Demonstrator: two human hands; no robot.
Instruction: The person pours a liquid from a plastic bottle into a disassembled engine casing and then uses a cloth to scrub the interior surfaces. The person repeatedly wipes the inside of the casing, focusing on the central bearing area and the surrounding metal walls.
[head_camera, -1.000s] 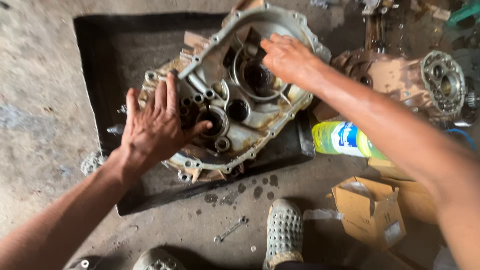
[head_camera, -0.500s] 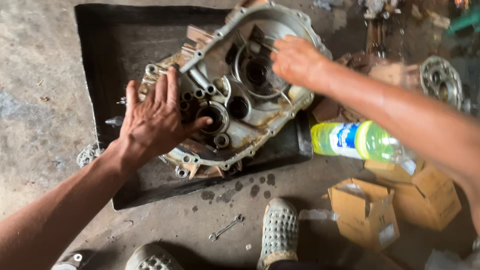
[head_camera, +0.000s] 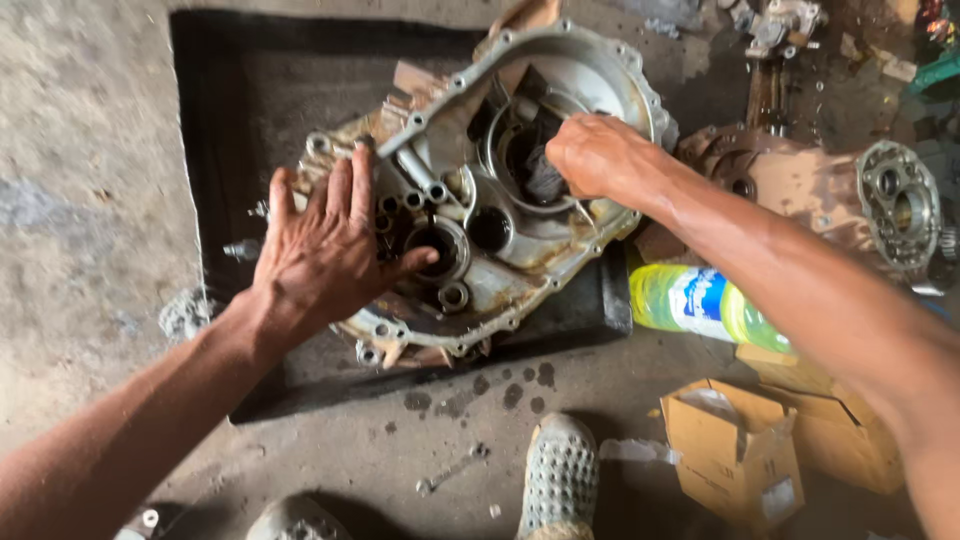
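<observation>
On the black tray (head_camera: 240, 110) lies a grimy metal gearbox casing (head_camera: 500, 230), tilted across its middle. The left hand (head_camera: 325, 250) is spread flat, palm down, on the casing's lower left part. The right hand (head_camera: 600, 158) is closed around a dark rag (head_camera: 545, 178), pressing it into the casing's round opening. Just right of the casing lies a green bottle (head_camera: 700, 305); below it a small spanner (head_camera: 452, 470) rests on the floor.

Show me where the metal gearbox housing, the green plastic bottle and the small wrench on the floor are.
metal gearbox housing (head_camera: 600, 75): head view, on its bare upper rim.
green plastic bottle (head_camera: 650, 297): head view, on its green left end.
small wrench (head_camera: 452, 470): head view, on the middle of its shaft.
</observation>
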